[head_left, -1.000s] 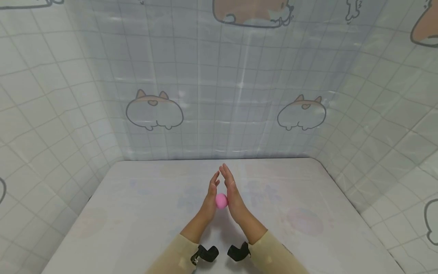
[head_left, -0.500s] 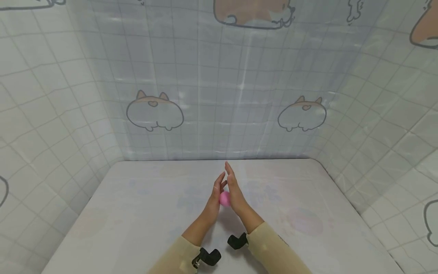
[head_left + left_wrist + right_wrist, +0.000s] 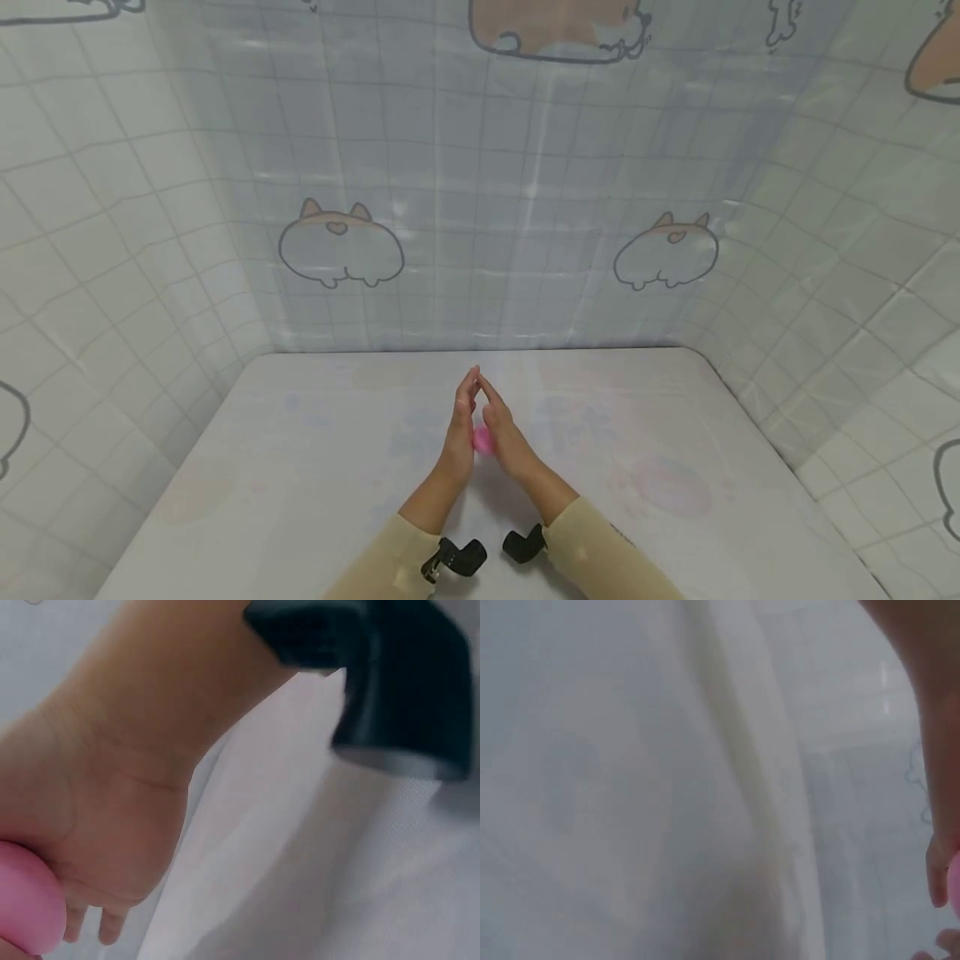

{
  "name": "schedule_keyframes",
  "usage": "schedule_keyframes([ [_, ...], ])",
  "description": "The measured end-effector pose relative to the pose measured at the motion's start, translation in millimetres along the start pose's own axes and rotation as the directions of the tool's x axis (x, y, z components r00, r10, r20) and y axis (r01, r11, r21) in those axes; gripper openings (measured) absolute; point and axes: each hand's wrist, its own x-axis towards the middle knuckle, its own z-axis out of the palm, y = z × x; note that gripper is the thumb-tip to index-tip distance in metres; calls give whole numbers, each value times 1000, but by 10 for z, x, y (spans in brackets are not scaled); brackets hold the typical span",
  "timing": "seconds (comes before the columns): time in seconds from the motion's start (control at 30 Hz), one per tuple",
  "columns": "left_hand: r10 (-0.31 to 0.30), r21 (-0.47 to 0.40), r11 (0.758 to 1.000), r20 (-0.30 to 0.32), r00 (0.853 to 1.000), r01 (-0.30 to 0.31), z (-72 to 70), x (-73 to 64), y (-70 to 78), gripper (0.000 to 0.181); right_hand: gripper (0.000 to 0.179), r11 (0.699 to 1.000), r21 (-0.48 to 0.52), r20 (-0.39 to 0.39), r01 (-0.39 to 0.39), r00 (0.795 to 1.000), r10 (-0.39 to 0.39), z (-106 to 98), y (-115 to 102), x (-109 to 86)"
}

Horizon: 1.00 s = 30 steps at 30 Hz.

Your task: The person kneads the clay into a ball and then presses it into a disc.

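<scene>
A smooth pink ball (image 3: pixel 483 441), like soft clay, is pressed between two palms above the table in the head view. My left hand (image 3: pixel 459 429) lies along its left side with fingers extended forward. Against the right side rests my right hand (image 3: pixel 512 439), fingers also long and straight. The fingertips of both hands come together at the top, forming a narrow tent. In the left wrist view, the pink ball (image 3: pixel 28 900) touches the palm (image 3: pixel 120 825). Only a sliver of the pink ball (image 3: pixel 955 885) shows at the right edge of the right wrist view.
Below the hands spreads a white table (image 3: pixel 300 500) with faint pastel prints. A grid-patterned sheet (image 3: pixel 480 208) with cartoon dog drawings encloses the back and sides. Black wrist cameras (image 3: pixel 465 557) jut inward from the beige sleeves (image 3: pixel 382 562).
My hands slid against each other: the right one went forward, then back, while the left one moved forward. The ball stayed between the palms, shifting slightly right and then left.
</scene>
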Motion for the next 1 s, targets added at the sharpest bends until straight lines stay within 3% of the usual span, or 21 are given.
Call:
schedule_keyframes([
  [0.1, -14, 9, 1000, -25, 1000, 14, -6, 4, -27, 55, 66, 1000, -1, 24, 21, 999, -21, 30, -17, -51],
  [0.27, -84, 64, 994, -54, 995, 87, -20, 2, -68, 58, 63, 995, 36, 40, 89, 995, -90, 63, -98, -120],
  [0.4, -161, 126, 977, -86, 983, 171, -32, -12, -102, 61, 73, 981, 84, 32, 174, 984, -178, 66, -190, -144],
  [0.53, -236, 162, 956, -72, 969, 245, -33, -28, -134, 61, 79, 959, 124, -21, 253, 967, -253, 36, -302, -143],
  [0.63, -279, 190, 942, -19, 960, 278, -16, -52, -158, 64, 74, 959, 142, -73, 245, 969, -237, -10, -335, -127],
  [0.73, -279, 177, 947, 40, 959, 268, 11, -85, -198, 64, 71, 967, 160, -125, 199, 976, -180, -58, -316, -91],
  [1.0, -174, 103, 982, 178, 968, 158, 105, -181, -193, 57, 55, 974, 213, -212, 72, 977, -26, -135, -156, 3],
])
